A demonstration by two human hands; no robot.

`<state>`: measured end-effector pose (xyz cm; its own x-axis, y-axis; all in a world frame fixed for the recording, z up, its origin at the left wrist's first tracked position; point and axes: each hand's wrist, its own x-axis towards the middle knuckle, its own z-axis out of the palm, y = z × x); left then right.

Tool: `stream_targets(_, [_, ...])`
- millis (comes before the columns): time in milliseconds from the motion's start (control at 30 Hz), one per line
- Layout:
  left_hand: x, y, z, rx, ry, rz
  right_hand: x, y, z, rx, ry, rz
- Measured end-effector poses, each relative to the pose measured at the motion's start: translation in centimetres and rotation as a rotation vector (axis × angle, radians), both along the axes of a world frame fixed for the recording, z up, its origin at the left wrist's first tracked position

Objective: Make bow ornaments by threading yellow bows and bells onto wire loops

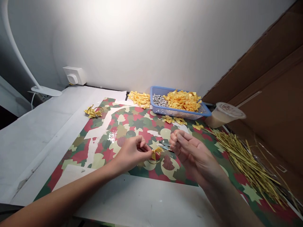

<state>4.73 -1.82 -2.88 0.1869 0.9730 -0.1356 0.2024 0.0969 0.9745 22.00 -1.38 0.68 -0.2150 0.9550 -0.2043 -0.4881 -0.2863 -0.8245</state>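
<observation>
Between thumb and fingertips, my left hand [133, 153] pinches a small yellow ribbon bow [156, 151]. A thin loop of wire or cord hangs beneath the bow. My right hand [189, 146] is raised to the right of it, thumb pressed against the curled fingers; whatever is in that pinch is hidden or too small to make out. The two hands are apart. Partly behind the right hand, a pair of metal scissors or snips [164, 146] lies on the patterned paper [139, 121].
A blue basket [181, 113] holds yellow bows and silver bells or beads. More bows [139, 99] are piled beside it. Finished-looking bows on a ring [93, 111] lie left. Right are a lidded drink cup [223, 114], yellow-green stalks [246, 160] and cardboard [267, 78]. A lamp [47, 90] stands far left.
</observation>
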Motion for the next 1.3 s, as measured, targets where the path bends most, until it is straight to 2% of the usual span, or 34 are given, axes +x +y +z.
stream_targets(233, [0.2, 0.1, 0.4, -0.063, -0.071, 0.032, 0.1, 0.2, 0.1, 0.089, -0.002, 0.058])
stream_targets(533, [-0.1, 0.1, -0.5, -0.038, -0.1, -0.025, 0.2, 0.2, -1.3, 0.24, -0.2, -0.003])
stream_targets(767, [0.0, 0.1, -0.5, -0.019, -0.139, -0.038, 0.2, 0.0, -1.0, 0.345, -0.218, -0.018])
stream_targets(900, [0.0, 0.0, -0.1, -0.017, -0.182, -0.023, 0.1, -0.2, -1.4, 0.384, -0.439, 0.014])
stream_targets(1033, [-0.1, -0.1, -0.1, 0.024, -0.169, 0.008, -0.8, -0.8, -1.6, 0.322, -0.578, 0.059])
stream_targets(1100, [-0.1, -0.1, -0.2, 0.048, -0.152, 0.007, -1.2, -1.1, -1.6, 0.34, -0.558, -0.013])
stream_targets(1233, [0.0, -0.2, -0.5, 0.106, -0.095, -0.014, -1.1, -0.9, -1.5, 0.483, -0.471, -0.251])
stream_targets(1300, [0.0, -0.2, -0.6, 0.132, -0.055, -0.026, -0.8, -0.8, -1.4, 0.541, -0.473, -0.306])
